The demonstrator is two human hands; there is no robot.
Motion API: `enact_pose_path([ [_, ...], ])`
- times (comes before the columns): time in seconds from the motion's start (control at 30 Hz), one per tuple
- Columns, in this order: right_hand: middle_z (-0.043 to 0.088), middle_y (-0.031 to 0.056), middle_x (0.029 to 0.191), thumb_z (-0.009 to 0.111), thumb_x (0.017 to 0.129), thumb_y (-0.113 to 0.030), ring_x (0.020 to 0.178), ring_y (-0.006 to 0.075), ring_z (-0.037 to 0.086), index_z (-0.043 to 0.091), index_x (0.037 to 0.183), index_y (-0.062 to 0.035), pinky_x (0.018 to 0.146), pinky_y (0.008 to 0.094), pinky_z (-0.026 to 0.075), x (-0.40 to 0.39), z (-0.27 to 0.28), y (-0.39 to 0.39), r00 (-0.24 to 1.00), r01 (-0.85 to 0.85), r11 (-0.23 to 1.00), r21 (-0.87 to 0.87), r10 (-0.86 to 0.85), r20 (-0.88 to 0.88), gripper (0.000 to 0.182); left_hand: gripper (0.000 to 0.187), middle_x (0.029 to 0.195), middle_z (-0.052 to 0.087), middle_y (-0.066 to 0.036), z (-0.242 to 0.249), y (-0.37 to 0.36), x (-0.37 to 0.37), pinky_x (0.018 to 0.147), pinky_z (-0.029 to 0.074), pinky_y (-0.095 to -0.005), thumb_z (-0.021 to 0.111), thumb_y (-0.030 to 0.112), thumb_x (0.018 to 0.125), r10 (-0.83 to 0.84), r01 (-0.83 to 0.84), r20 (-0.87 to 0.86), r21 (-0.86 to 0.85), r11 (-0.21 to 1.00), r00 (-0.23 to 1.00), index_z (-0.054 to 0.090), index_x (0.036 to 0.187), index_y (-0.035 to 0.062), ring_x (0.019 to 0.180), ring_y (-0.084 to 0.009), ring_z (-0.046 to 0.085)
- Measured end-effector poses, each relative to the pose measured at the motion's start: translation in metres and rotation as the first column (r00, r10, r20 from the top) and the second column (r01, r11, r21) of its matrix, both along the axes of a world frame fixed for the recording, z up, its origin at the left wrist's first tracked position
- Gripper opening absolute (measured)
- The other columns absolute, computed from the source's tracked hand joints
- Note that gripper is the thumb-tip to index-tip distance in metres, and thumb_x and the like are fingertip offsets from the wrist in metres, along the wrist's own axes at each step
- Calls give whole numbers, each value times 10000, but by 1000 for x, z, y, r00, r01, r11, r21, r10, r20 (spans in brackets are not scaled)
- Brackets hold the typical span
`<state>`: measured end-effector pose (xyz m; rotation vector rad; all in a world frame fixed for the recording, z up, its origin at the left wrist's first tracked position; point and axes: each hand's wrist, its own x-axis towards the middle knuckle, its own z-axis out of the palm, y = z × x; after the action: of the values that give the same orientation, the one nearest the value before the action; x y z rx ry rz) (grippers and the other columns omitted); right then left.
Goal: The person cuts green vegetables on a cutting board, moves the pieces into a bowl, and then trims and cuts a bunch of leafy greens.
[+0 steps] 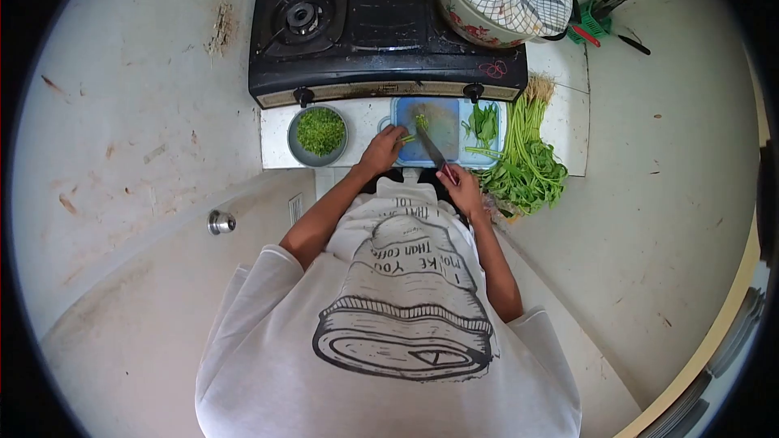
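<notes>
My left hand (385, 149) is closed on green stems (408, 138) at the left part of a blue cutting board (447, 118). My right hand (464, 191) grips the handle of a knife (431, 148), whose blade points up and left over the board, close to the stems. Small chopped green bits (422, 122) lie by the blade tip. Loose green leaves (482, 125) rest on the board's right part. A grey bowl (344, 148) of chopped greens (320, 131) stands left of the board.
Behind the board is a black gas stove (389, 16), with a cloth-covered pot (479, 26) on its right side. A bunch of leafy greens (527, 166) hangs over the counter's front edge at right. A green basket (596, 26) holds utensils.
</notes>
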<state>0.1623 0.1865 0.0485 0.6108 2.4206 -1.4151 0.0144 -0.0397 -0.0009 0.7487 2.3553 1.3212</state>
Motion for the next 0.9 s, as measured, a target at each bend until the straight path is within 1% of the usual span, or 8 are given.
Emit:
enact_pose_path([
  [0.07,685,178,732,709,957,-387,667,337,686,703,1031,-17,666,414,521,2,5,-5,998,-24,992,122,31,-51,377,250,1084,591,-198,8,-2,3,872,517,-505,630,31,929,-23,24,23,-46,999,999,602,1176,56,986,-428,625],
  [0.1,677,217,749,697,958,-405,702,409,682,705,1057,-23,691,445,527,1,7,-6,999,-17,993,121,23,-49,395,258,1098,579,-198,8,-3,0,877,517,-512,624,30,931,-35,37,34,-71,997,999,593,1186,61,996,-433,622],
  [0.2,675,224,762,697,958,-399,713,404,684,707,1082,-36,687,445,527,1,8,-10,999,-27,991,133,24,25,383,254,1090,560,-192,5,-3,-1,852,529,-527,615,28,932,-21,21,-3,-83,996,1000,594,1182,71,980,-446,627],
  [0.33,699,227,801,667,969,-402,756,423,695,706,1078,-47,708,483,539,0,10,-13,995,-79,982,174,67,71,374,254,1091,562,-192,6,-3,0,802,541,-535,603,41,936,-52,50,-15,-113,992,999,591,1187,86,939,-453,637],
  [0.57,724,232,869,619,987,-399,827,456,694,681,1110,-74,748,549,544,0,8,-17,979,-190,935,299,205,-19,352,231,1109,565,-178,10,-1,0,796,553,-532,603,58,941,-48,40,-53,-130,991,997,593,1169,93,928,-446,650],
  [0.67,722,237,869,609,993,-399,827,456,695,679,1082,-73,746,556,545,-4,1,-15,973,-216,939,267,230,-22,345,225,1125,569,-169,9,1,-3,795,562,-528,611,72,944,-55,42,-81,-154,987,995,596,1167,92,932,-440,657],
  [0.77,706,262,836,621,995,-408,793,462,691,692,1088,-50,727,529,551,-8,1,-16,975,-208,933,295,221,-12,377,215,1143,573,-166,7,1,-7,790,568,-527,617,93,946,-105,85,-88,-207,975,991,597,1160,84,928,-438,661],
  [0.9,707,268,837,584,1013,-404,814,466,696,677,1055,-36,750,549,553,-9,-5,-17,960,-276,894,353,273,59,383,199,1134,585,-166,4,0,-11,780,570,-526,612,109,951,-157,127,-135,-210,969,978,596,1146,75,918,-440,661],
])
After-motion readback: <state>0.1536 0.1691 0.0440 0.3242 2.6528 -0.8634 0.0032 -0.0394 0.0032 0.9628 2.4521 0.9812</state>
